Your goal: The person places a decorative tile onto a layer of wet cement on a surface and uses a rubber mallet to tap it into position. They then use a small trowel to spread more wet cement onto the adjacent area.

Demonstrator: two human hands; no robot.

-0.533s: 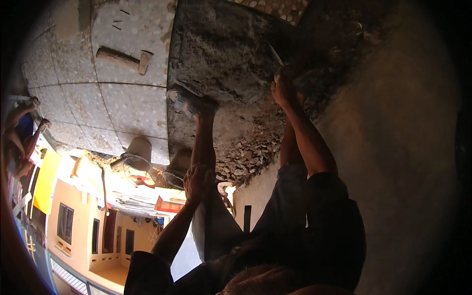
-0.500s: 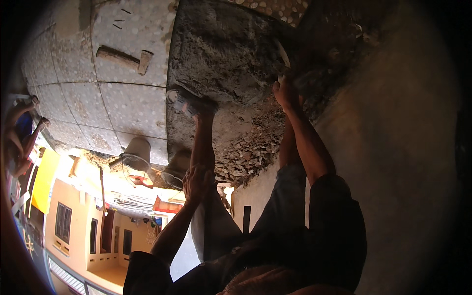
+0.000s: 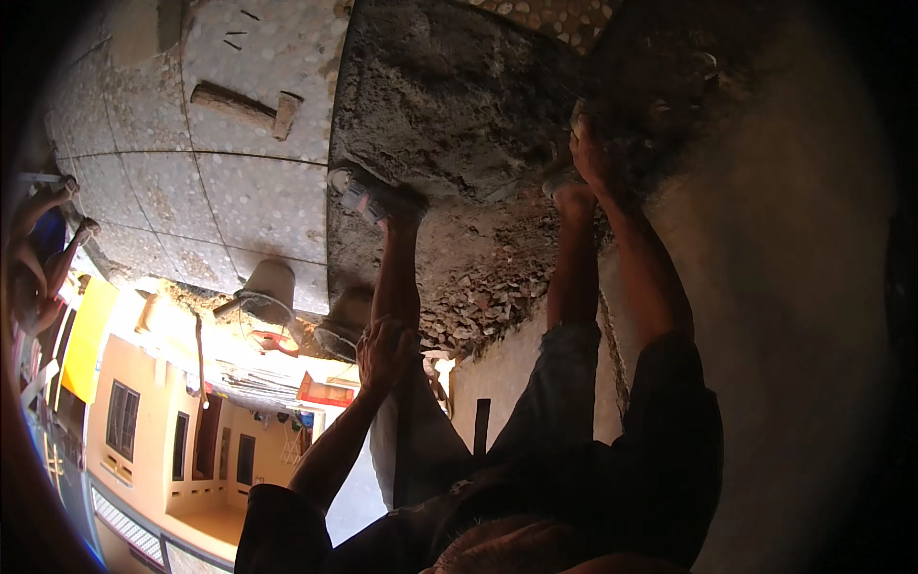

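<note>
My right hand point(image 3: 590, 151) is closed round the handle of a trowel, low over the dark, rough mortar bed point(image 3: 449, 105). Deep shadow hides the trowel's blade now. Just left of that hand is my right foot point(image 3: 571, 191). My left hand point(image 3: 385, 352) rests over my left knee with no tool in it; its fingers lie across the leg. My left foot, in a strapped sandal point(image 3: 382, 199), stands on the grey bed beside the edge of the pebbled tiles point(image 3: 258, 196).
A wooden-handled hammer point(image 3: 234, 105) lies on the tiles, with thin dark bits farther off. Two buckets point(image 3: 268, 287) point(image 3: 346, 320) stand at the near tile edge. Broken rubble point(image 3: 478, 297) lies between my legs. A plain wall point(image 3: 765, 287) rises at right. Another person point(image 3: 43, 249) is at far left.
My right hand has moved farther away and slightly right with the trowel. The pale blade seen earlier has gone into shadow. My right foot now shows clearly; my left hand stays put.
</note>
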